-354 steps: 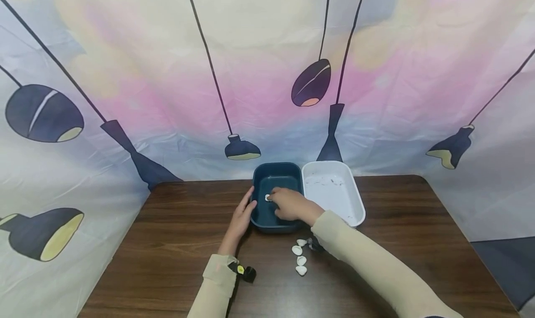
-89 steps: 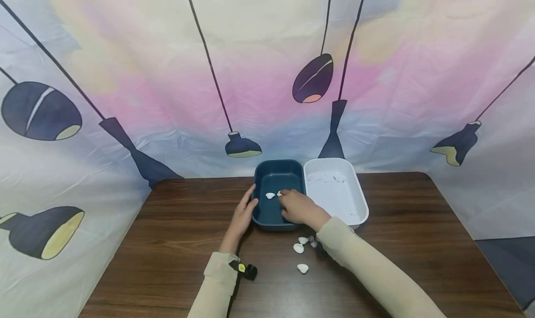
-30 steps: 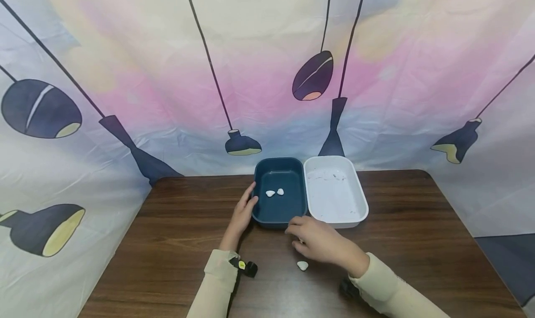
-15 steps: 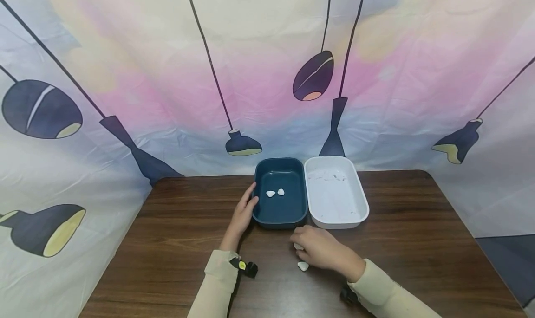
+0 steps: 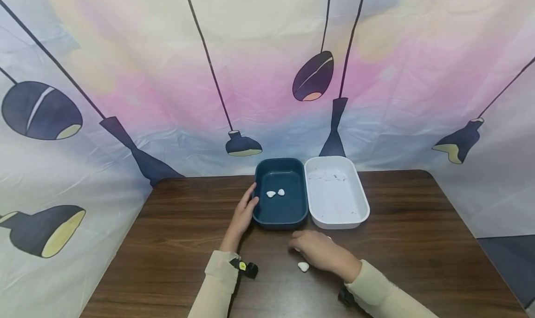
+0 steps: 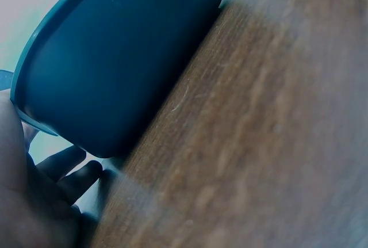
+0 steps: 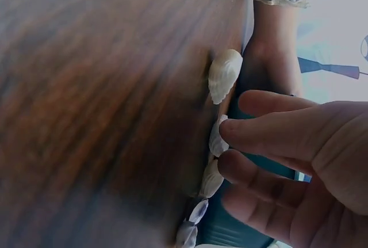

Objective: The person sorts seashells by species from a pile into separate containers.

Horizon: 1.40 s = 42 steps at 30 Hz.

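Observation:
My left hand (image 5: pixel 242 213) rests against the left side of a dark teal dish (image 5: pixel 280 223), its fingers lying along the outer wall near the rim. Two white seashells (image 5: pixel 270 194) lie inside that dish. Over the table in front of the dishes is my right hand (image 5: pixel 319 250), partly covering a row of shells. One shell (image 5: pixel 303 266) shows just in front of it. In the right wrist view several ribbed shells (image 7: pixel 224 76) stand in a line on the wood. My thumb tip is right at the second shell (image 7: pixel 217 137), with the other fingers loosely bent and apart.
A white dish (image 5: pixel 336 223) with dark specks stands against the right side of the teal one. Both sit at the back of a brown wooden table (image 5: pixel 175 243), before a cloth backdrop (image 5: pixel 175 44) printed with lamps. Black wrist cameras (image 5: pixel 250 270) are strapped to both sleeves.
A second shell now lies in the teal dish. My right hand has left the dish for the row of shells and moved slightly toward me since a second ago. My left hand stays put.

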Each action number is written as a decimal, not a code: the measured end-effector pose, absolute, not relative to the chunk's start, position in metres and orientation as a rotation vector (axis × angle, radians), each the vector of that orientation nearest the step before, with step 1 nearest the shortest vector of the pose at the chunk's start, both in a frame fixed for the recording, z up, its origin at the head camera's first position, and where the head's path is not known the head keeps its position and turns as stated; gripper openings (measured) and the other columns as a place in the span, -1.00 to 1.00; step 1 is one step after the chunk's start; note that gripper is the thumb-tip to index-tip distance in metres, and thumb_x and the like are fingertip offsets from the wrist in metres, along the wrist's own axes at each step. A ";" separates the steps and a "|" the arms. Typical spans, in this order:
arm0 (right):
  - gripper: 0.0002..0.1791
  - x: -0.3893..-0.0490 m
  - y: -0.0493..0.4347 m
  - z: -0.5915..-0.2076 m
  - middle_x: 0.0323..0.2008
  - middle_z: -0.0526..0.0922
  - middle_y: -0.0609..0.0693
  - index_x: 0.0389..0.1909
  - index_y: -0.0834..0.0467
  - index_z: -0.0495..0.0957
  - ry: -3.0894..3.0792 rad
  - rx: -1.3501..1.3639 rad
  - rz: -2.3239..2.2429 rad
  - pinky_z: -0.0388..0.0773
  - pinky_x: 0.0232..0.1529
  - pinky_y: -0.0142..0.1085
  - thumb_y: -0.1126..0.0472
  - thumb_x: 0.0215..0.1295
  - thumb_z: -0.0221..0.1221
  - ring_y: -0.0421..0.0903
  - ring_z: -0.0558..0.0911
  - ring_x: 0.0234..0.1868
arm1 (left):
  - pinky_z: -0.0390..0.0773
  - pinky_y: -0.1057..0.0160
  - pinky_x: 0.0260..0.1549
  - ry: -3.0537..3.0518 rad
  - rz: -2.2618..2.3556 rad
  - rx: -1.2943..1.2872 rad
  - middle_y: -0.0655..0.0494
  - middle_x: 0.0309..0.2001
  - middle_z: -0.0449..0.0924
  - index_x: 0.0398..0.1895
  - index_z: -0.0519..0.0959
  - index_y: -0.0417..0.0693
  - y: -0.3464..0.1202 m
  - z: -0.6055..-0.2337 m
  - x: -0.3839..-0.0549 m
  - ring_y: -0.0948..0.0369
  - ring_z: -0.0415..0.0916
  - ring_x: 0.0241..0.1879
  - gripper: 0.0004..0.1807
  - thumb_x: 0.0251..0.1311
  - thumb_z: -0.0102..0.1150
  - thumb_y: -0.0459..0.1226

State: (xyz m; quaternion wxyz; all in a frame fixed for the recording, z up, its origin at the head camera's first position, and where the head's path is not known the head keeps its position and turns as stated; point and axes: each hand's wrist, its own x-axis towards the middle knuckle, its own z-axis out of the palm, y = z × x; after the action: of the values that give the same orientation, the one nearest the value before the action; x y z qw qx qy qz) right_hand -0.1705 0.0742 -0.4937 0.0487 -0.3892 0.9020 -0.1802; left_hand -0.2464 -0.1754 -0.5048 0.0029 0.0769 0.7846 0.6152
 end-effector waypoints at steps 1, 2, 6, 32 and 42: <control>-0.82 -0.170 0.074 -0.494 -0.32 0.67 -0.15 -0.17 0.04 0.80 2.743 -1.196 -0.551 0.64 -0.25 -0.30 0.34 0.41 0.27 -0.25 0.65 -0.28 | -0.01 -0.32 0.53 2.461 1.928 0.240 -0.23 0.65 0.08 0.65 0.20 -0.20 -0.175 -0.505 -0.246 -0.20 -0.05 0.64 -0.43 0.65 -0.09 -0.32; -0.82 -0.170 0.074 -0.494 -0.32 0.67 -0.16 -0.18 0.04 0.80 2.742 -1.212 -0.546 0.63 -0.24 -0.30 0.35 0.38 0.29 -0.25 0.64 -0.28 | -0.01 -0.32 0.53 2.460 1.929 0.241 -0.23 0.65 0.08 0.65 0.20 -0.20 -0.175 -0.505 -0.246 -0.20 -0.05 0.64 -0.43 0.65 -0.09 -0.33; -0.79 -0.167 0.074 -0.495 -0.32 0.65 -0.19 -0.19 0.01 0.81 2.757 -1.266 -0.505 0.61 -0.21 -0.30 0.38 0.29 0.36 -0.22 0.62 -0.25 | -0.01 -0.30 0.54 2.455 1.933 0.240 -0.23 0.65 0.08 0.65 0.20 -0.20 -0.175 -0.505 -0.247 -0.19 -0.06 0.64 -0.43 0.66 -0.09 -0.32; -0.83 -0.161 0.072 -0.491 -0.41 0.58 -0.18 -0.29 0.08 0.78 2.692 -1.300 -0.565 0.54 -0.26 -0.44 0.43 0.29 0.33 -0.37 0.52 -0.34 | -0.01 -0.32 0.53 2.458 1.907 0.224 -0.23 0.65 0.08 0.65 0.20 -0.19 -0.176 -0.502 -0.245 -0.19 -0.04 0.64 -0.42 0.66 -0.09 -0.30; -0.70 -0.163 0.072 -0.490 -0.28 0.65 -0.15 -0.10 0.07 0.79 2.650 -1.310 -0.676 0.60 -0.16 -0.42 0.49 0.28 0.31 -0.33 0.59 -0.24 | -0.01 -0.34 0.53 2.470 1.892 0.217 -0.24 0.65 0.08 0.65 0.20 -0.18 -0.175 -0.499 -0.243 -0.21 -0.03 0.63 -0.42 0.66 -0.09 -0.29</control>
State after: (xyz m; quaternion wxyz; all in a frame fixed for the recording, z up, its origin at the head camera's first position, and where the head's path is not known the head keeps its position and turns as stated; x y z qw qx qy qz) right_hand -0.1634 0.0717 -0.4897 0.0546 -0.4312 0.8726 -0.2227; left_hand -0.2434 -0.1754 -0.4990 0.0114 0.0696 0.7918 0.6067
